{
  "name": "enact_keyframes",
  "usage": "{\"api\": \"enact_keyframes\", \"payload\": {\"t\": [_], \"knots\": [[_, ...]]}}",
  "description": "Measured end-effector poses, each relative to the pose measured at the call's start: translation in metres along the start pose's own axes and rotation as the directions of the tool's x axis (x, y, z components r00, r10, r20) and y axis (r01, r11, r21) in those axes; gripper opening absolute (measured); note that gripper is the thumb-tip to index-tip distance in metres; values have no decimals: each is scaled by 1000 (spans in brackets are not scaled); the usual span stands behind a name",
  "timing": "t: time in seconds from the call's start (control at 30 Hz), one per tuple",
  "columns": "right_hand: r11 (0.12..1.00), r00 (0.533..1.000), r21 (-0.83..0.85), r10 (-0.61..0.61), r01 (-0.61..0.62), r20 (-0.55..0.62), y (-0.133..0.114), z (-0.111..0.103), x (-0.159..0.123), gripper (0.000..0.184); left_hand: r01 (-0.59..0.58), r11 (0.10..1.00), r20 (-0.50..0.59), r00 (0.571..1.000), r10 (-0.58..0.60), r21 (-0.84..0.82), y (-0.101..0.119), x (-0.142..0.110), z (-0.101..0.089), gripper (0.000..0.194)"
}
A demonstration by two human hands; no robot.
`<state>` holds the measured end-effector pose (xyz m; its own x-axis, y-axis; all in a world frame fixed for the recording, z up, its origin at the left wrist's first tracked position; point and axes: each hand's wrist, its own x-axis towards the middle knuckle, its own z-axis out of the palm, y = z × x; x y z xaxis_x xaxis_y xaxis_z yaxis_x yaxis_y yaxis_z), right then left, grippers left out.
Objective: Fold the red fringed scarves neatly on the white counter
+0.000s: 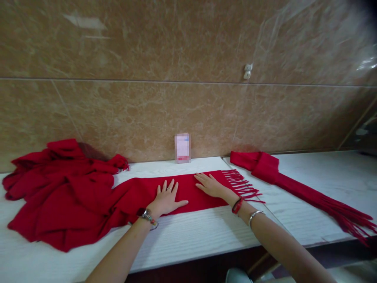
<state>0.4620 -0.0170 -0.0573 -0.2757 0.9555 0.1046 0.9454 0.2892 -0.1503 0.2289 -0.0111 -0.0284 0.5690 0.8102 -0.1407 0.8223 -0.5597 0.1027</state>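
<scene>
A long red fringed scarf lies across the white tabletop, its right part flat and its left part running into a crumpled heap. My left hand rests flat on the scarf with the fingers spread. Further right, near the fringe, my right hand lies palm down on the same cloth, fingers stretched out. Neither hand grips the fabric. The cloth under both palms is hidden.
A heap of red cloth covers the left of the white table. To the right lies another red scarf, folded narrow, with its fringe by the front edge. A small blurred card leans on the brown marbled wall.
</scene>
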Motion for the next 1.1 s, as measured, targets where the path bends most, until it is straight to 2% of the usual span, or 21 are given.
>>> {"api": "enact_keyframes", "payload": {"t": [0.07, 0.13, 0.23, 0.3, 0.7, 0.8, 0.9, 1.0, 1.1], "knots": [[999, 999, -32, 44, -44, -3, 4, 1, 0, 52, 22, 1000, -35, 999, -21, 8, -2, 0, 0, 90], [997, 999, -67, 45, -47, -21, 6, 2, -1, 52, 108, 994, -98, 990, -106, 16, -6, 1, 2, 81], [994, 997, -103, 31, -38, -71, 5, 4, -3, 51, 262, 965, -167, 951, -259, 1, -12, 5, 7, 75], [993, 995, -108, 28, -39, -96, 3, 5, -4, 51, 298, 955, -185, 938, -294, -3, -15, 8, 10, 72], [1000, 996, -5, 25, -26, -88, 5, -3, -3, 50, 310, 950, -208, 932, -297, 35, -13, 7, 12, 60], [997, 986, 16, -78, 81, -146, -5, -12, -7, 52, 312, 950, -206, 932, -299, 30, -13, 8, 13, 61], [968, 969, 77, -232, 239, -90, -15, -17, -12, 54, 305, 952, -228, 930, -290, 34, -14, 6, 12, 60], [955, 961, 114, -278, 274, 14, -19, -15, -15, 54, 312, 948, -267, 920, -286, 63, -19, 0, 9, 58], [957, 962, 107, -273, 271, 10, -17, -9, -15, 54, 307, 949, -193, 938, -289, 72, -28, -9, 7, 57]]}}
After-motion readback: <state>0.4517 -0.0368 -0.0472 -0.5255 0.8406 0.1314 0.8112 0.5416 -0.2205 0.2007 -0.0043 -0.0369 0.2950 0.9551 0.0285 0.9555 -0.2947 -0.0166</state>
